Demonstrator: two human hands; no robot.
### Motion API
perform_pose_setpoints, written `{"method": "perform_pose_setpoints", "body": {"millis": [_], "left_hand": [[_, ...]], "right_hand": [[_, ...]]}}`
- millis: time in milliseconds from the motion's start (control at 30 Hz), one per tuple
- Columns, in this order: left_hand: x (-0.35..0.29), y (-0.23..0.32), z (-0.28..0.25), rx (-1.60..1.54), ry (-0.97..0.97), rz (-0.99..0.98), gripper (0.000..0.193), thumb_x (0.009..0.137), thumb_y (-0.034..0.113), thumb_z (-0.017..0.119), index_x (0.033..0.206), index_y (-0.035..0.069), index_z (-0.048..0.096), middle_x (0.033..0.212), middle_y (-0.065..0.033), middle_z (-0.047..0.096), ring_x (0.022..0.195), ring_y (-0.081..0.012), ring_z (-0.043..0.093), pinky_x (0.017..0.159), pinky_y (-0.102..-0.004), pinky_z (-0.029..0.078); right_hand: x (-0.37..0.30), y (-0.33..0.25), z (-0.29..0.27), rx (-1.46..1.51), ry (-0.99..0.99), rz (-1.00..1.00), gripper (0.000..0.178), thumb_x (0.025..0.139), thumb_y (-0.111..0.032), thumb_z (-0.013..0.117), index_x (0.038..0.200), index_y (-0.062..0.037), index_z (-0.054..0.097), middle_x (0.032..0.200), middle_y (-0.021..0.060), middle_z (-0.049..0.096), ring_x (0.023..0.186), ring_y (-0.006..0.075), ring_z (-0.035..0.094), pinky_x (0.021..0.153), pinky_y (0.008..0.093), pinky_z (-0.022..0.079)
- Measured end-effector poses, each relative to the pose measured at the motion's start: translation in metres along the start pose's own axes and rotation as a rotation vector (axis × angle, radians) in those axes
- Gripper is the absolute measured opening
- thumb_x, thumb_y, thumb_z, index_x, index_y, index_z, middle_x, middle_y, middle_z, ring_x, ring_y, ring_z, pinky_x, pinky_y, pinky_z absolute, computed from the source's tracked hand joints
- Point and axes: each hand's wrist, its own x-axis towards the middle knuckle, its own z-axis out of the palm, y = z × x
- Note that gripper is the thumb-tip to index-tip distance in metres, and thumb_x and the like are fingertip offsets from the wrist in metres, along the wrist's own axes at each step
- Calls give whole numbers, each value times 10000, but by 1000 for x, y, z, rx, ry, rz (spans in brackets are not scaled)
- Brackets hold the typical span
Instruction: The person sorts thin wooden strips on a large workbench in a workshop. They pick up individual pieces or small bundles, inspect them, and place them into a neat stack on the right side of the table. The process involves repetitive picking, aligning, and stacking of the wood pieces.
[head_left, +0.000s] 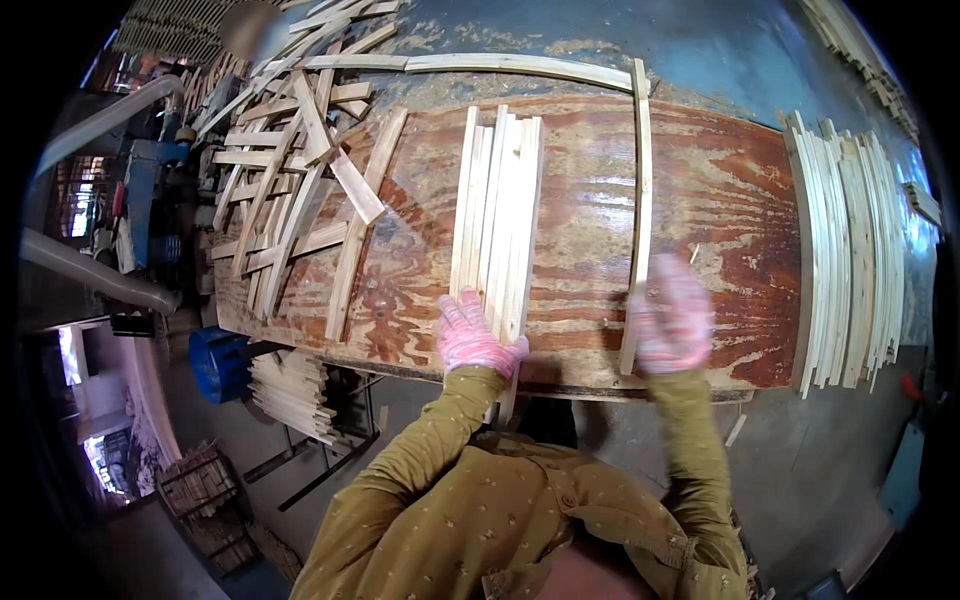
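So our left hand (pixel 475 338) is draped over the near end of the strip bundle (pixel 513 210), thumb spread from fingers, probably keeping the pieces lined up; can't tell if we're squeezing. Right of the bundle, our right hand (pixel 678 318) blurs by a lone upright-running strip (pixel 642 170), grip unclear. Jumbled strips (pixel 290 195) sit left of the bundle, maybe for elbow room.

Near the front edge of the surface (pixel 590 220), the left hand (pixel 475 335) rests on parallel wooden slats (pixel 505 205); the blurred right hand (pixel 677 318) is at a lone batten (pixel 642 180).
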Motion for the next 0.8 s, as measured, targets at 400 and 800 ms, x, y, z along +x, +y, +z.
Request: {"method": "perform_pose_setpoints", "body": {"millis": [400,800], "left_hand": [[37,-86,14,-263,160,383,1276,612,691,720,1493,-11,120,1492,-318,196,1347,-448,299,1041,-551,312],[29,-87,-20,-48,-1,429,1179,632,553,754,1501,60,129,1504,-285,185,1349,-456,290,1040,-530,341]], "right_hand": [[8,-94,161,153,-634,883,811,814,-556,623,1422,-69,401,1245,237,584,1178,358,548,993,408,426],[-55,-62,188,186,-336,832,616,863,-386,601,1312,23,499,1238,258,581,1169,369,556,979,393,442]]}}
